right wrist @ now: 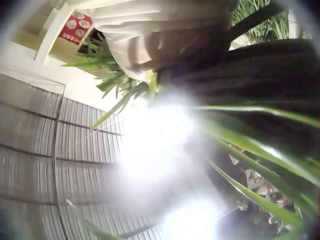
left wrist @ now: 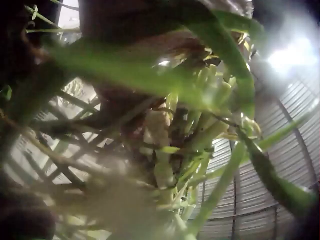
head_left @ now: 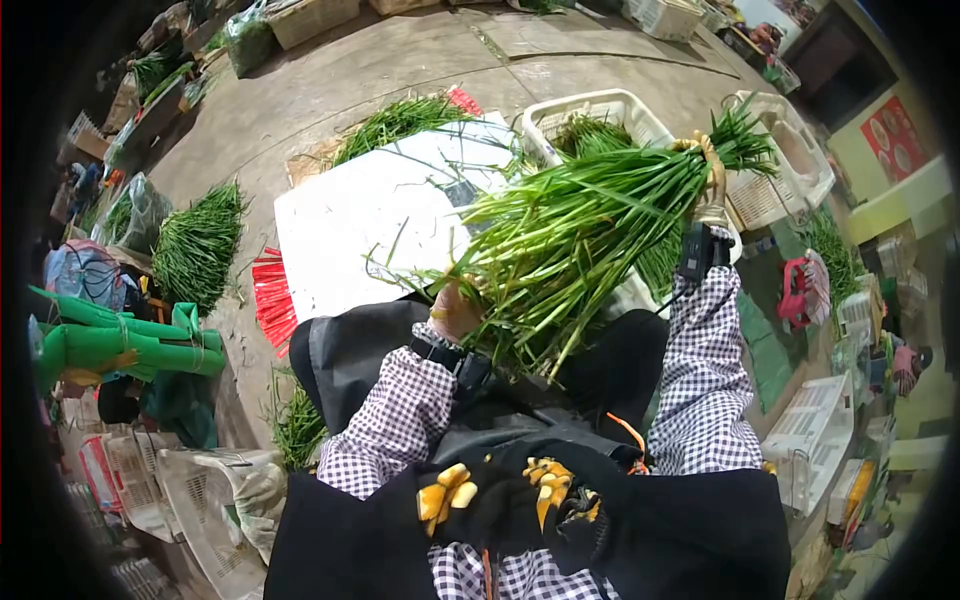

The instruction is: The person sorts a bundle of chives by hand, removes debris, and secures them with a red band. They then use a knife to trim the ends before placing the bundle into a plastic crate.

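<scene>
A large bunch of long green chives (head_left: 590,220) stretches over the person's lap in the head view. At upper right, the right hand (head_left: 712,185) grips the bunch around one end, with a tuft of leaves past the fingers. A pale glove-like covering (right wrist: 165,35) shows on that hand in the right wrist view. The left hand (head_left: 457,312) is at the loose, spread end and holds some stalks there. Blades partly hide its fingers. Close up in the left wrist view, pale cut-looking stalk ends (left wrist: 210,82) cluster beside the left hand.
A white board (head_left: 370,225) with scattered blades lies in front of the lap. Beyond the bunch stands a cream crate (head_left: 540,125) with more chives. Further chives (head_left: 200,245) lie on the floor at left. Green rolls (head_left: 130,340) and crates flank both sides.
</scene>
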Motion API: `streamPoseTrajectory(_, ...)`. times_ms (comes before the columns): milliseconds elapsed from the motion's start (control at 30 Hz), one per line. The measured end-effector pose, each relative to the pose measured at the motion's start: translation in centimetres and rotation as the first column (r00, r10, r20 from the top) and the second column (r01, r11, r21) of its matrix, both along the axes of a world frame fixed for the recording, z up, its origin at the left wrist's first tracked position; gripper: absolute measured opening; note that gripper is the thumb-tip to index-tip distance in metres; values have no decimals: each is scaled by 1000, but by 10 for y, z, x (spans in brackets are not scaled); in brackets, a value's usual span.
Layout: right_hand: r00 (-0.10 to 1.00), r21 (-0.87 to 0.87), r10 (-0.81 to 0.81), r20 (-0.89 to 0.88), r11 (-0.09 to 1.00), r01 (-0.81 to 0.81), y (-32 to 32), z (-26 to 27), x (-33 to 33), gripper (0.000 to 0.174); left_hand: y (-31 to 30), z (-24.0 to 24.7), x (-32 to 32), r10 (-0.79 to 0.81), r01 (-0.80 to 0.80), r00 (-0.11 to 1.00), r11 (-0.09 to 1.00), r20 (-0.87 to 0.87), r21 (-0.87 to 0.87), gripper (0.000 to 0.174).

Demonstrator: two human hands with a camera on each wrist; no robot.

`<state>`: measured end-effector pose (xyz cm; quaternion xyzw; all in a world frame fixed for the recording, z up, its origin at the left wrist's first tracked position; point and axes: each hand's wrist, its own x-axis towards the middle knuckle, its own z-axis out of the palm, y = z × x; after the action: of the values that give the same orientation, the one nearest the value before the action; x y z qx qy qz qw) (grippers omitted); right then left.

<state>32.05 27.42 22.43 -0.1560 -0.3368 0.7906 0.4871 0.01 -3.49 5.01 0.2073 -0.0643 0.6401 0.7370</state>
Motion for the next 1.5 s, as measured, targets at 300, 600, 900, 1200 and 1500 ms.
streamPoseTrajectory(300,993,74,-55,-106,995,63,-16,13,-15,24,-14,52,2,-127,97,978,979,-164,-178,80)
streamPoseTrajectory(600,971,136,-73,-227,985,106,-50,42,-52,19,14,41,-16,-147,132,824,989,-547,-67,63)
streamPoseTrajectory(900,928,671,-263,263,741,19,-151,80,-110,27,55,-3,1,-207,-443,440,797,-874,-411,33)
streamPoseTrajectory(1200,979,530,-59,-197,833,157,-178,169,-75,24,5,-118,-14,-324,-392,-758,920,-566,-2,24)
streamPoseTrajectory(1500,970,116,-244,7,963,242,-54,34,-54,19,37,-103,6,318,-297,-215,879,-923,372,34)
